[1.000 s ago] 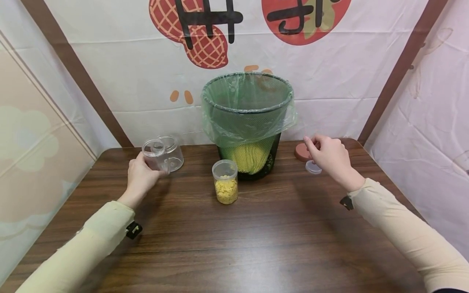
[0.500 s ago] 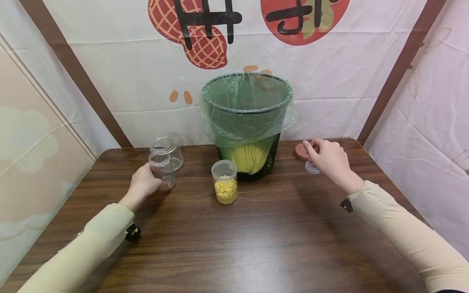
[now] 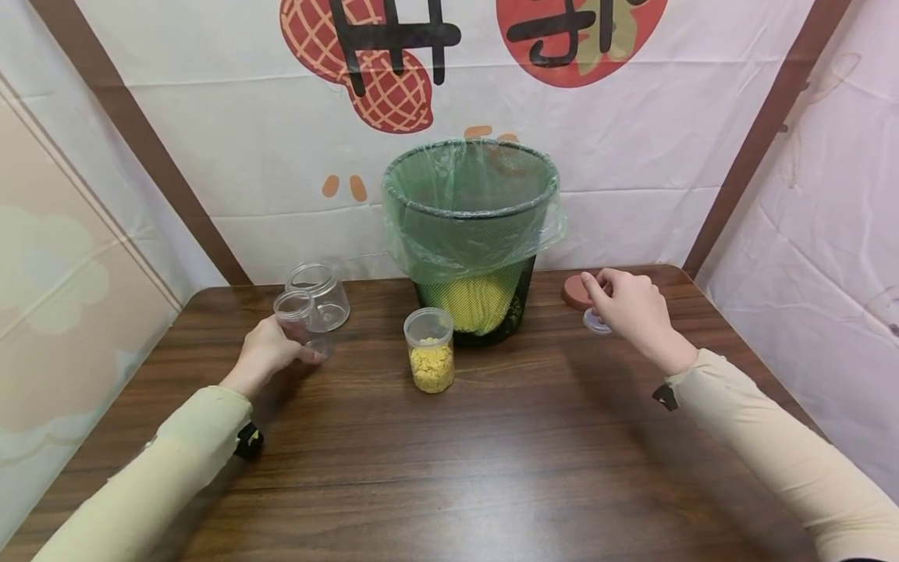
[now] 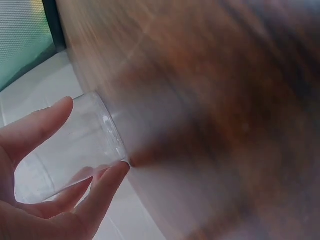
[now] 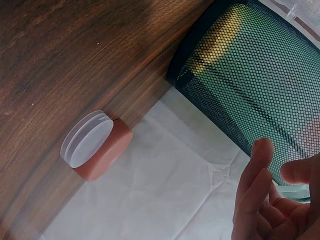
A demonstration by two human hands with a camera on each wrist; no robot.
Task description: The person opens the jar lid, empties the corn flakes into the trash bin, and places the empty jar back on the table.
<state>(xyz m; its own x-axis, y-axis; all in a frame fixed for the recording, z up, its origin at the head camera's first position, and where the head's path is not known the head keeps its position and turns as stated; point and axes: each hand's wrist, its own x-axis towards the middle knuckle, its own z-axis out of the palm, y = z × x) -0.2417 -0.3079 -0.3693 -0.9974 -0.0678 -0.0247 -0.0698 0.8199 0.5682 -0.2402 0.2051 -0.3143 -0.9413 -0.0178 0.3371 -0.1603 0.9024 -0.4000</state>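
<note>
My left hand [image 3: 267,355] grips a clear empty plastic jar [image 3: 293,308] from its left side, low over the table. In the left wrist view the thumb and fingers wrap the jar [image 4: 75,140], its base close to the wood. Just behind it stands a wider clear jar [image 3: 330,300]. My right hand [image 3: 634,312] hangs at the right back with loosely curled fingers and nothing between thumb and fingertips. Beneath it lie a clear lid [image 5: 90,140] and a reddish-brown lid [image 5: 110,152], side by side. In the head view the hand partly covers the clear lid [image 3: 595,321].
A black mesh bin [image 3: 523,289] with a green bag [image 3: 456,250] stands at the back centre, something yellow showing through its mesh. Before it is an uncapped clear jar [image 3: 430,355] partly filled with yellow crumbly stuff. A white printed cloth [image 3: 281,140] hangs behind the table.
My left hand lowered the jar in front of the wider one, then shifted it slightly left. The right hand dropped a little and then stayed nearly still.
</note>
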